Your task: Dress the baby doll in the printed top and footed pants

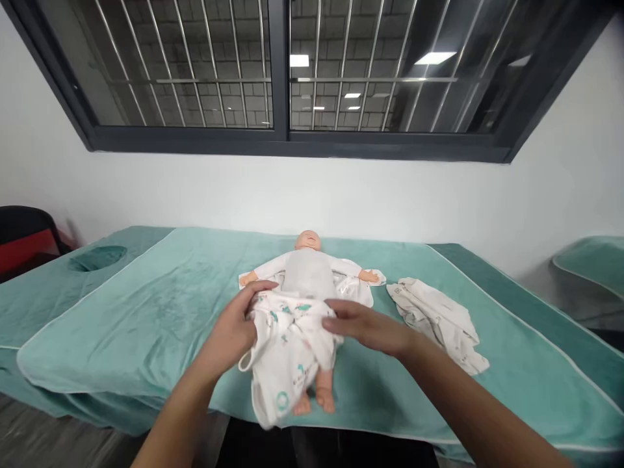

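A baby doll lies on its back on the green-covered bed, head toward the wall and arms spread. White cloth lies under and around its arms and covers its torso. Over its lower body I hold up a white baby garment with green and small coloured prints. My left hand grips the garment's left edge, thumb in front. My right hand pinches its upper right edge between thumb and fingers. The doll's feet show below the hanging cloth; its upper legs are hidden behind it.
A crumpled white garment lies on the bed to the right. The bed has a round face hole at its left end. A red and black chair stands at far left. A barred window is above.
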Available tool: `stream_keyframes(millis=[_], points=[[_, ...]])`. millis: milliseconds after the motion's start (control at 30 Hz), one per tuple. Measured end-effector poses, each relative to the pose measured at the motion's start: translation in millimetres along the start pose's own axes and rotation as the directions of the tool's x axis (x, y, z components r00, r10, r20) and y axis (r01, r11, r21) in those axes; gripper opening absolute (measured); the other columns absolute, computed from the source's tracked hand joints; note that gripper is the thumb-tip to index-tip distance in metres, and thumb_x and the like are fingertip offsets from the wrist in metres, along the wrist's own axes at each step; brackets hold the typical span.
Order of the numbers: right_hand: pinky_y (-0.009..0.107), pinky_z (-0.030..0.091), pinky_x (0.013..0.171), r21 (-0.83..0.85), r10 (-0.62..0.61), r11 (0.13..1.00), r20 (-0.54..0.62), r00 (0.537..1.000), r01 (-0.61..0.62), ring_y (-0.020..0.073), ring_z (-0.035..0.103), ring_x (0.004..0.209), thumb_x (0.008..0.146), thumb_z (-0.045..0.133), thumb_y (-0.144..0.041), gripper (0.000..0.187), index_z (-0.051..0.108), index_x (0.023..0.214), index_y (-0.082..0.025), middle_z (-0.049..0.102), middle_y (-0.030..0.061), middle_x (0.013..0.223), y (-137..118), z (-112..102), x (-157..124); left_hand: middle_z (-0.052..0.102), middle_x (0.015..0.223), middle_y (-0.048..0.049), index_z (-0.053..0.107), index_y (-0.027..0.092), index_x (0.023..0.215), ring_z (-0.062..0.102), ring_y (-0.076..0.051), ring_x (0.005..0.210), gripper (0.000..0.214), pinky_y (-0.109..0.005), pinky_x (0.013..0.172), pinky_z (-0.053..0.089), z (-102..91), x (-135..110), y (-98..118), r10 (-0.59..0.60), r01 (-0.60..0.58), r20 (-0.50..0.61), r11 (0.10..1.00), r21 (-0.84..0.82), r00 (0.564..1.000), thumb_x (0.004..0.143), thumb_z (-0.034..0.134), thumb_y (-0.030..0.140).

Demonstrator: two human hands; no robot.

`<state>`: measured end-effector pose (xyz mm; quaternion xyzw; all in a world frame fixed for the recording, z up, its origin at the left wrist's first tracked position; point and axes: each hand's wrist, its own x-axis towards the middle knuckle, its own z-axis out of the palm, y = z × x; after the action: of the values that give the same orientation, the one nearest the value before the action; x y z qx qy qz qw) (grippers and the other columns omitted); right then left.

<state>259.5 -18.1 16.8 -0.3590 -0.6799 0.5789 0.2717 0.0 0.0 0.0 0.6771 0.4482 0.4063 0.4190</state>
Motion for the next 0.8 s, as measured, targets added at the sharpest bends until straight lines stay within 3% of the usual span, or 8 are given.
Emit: stream_keyframes(millis=[100,167,333,467,567,633,700,800], points=[[0.037,0.048,0.086,-0.121,-0.029,0.993,-0.313,0.949,-0.01,0.023,0.06,0.096,0.087,0.054,-0.059,0.041,0.064,0.097,-0.021,0.066,0.0032,0.097,-13,-2,28,0.064,0.119,-0.0031,0.06,0.024,0.117,0.061,-0.021,0.106,0.05,-0.032,0.088,0.05,-11.4,16,-3,0.19,-0.183,-0.005,0.952,0.245,0.982,0.072,0.046,0.011],[0.034,0.048,0.081,-0.137,-0.1,0.989,-0.387,0.917,0.05,0.0203,0.059,0.088,0.089,0.051,-0.059,0.04,0.061,0.093,-0.021,0.064,0.0013,0.09,-12,1,44,0.064,0.116,-0.0038,0.062,0.024,0.114,0.059,-0.022,0.107,0.045,-0.034,0.091,0.048,-17.3,22,-14,0.265,-0.209,-0.052,0.855,0.475,0.963,0.075,0.043,0.01],[0.033,0.046,0.083,-0.335,-0.179,0.942,-0.419,0.89,0.032,0.0185,0.059,0.089,0.089,0.054,-0.048,0.027,0.06,0.094,-0.022,0.063,-0.0001,0.091,23,-6,90,0.065,0.11,-0.0094,0.06,0.02,0.116,0.059,-0.026,0.103,0.047,-0.036,0.081,0.048,-28.4,42,-71,0.14,0.134,-0.3,0.668,0.732,0.944,0.08,0.035,0.004],[0.034,0.041,0.099,-0.407,-0.178,0.909,-0.577,0.797,-0.092,0.0206,0.059,0.108,0.086,0.056,-0.042,0.028,0.06,0.102,-0.02,0.064,0.0058,0.112,58,-53,115,0.063,0.113,-0.0126,0.065,0.015,0.111,0.055,-0.028,0.11,0.054,-0.041,0.093,0.047,-27.2,48,-104,0.11,0.13,-0.281,0.69,0.712,0.954,0.069,0.037,-0.003],[0.039,0.036,0.106,-0.367,-0.101,0.905,-0.677,0.729,-0.215,0.0259,0.052,0.122,0.085,0.056,-0.043,0.043,0.055,0.117,-0.014,0.058,0.0155,0.128,77,-106,130,0.062,0.119,-0.0089,0.067,0.017,0.106,0.051,-0.024,0.119,0.052,-0.039,0.105,0.04,-5.8,48,-86,0.281,-0.087,-0.3,0.846,0.526,0.912,0.067,0.038,-0.002],[0.041,0.034,0.107,-0.326,-0.02,0.898,-0.701,0.713,-0.295,0.0307,0.05,0.126,0.083,0.06,-0.047,0.058,0.052,0.126,-0.008,0.054,0.0217,0.133,88,-137,142,0.063,0.12,-0.006,0.065,0.02,0.108,0.054,-0.021,0.116,0.04,-0.037,0.105,0.041,18.5,55,-59,0.303,-0.205,-0.246,0.912,0.355,0.921,0.079,0.041,0.006],[0.044,0.034,0.107,-0.291,0.064,0.89,-0.682,0.729,-0.351,0.0356,0.05,0.127,0.079,0.064,-0.054,0.072,0.05,0.13,-0.005,0.053,0.0259,0.135,97,-160,155,0.062,0.121,-0.0061,0.059,0.021,0.118,0.058,-0.019,0.108,0.034,-0.034,0.098,0.045,43.2,71,-36,0.255,-0.211,-0.145,0.942,0.26,0.956,0.089,0.042,0.016],[0.047,0.034,0.107,-0.266,0.151,0.89,-0.593,0.791,-0.37,0.0408,0.048,0.128,0.073,0.069,-0.061,0.083,0.053,0.131,-0.004,0.05,0.0276,0.139,103,-181,172,0.065,0.106,-0.0078,0.063,0.02,0.104,0.058,-0.022,0.102,0.023,-0.037,0.094,0.044,60.4,103,-31,0.24,-0.24,0.053,0.876,0.419,0.969,0.091,0.045,0.025]])
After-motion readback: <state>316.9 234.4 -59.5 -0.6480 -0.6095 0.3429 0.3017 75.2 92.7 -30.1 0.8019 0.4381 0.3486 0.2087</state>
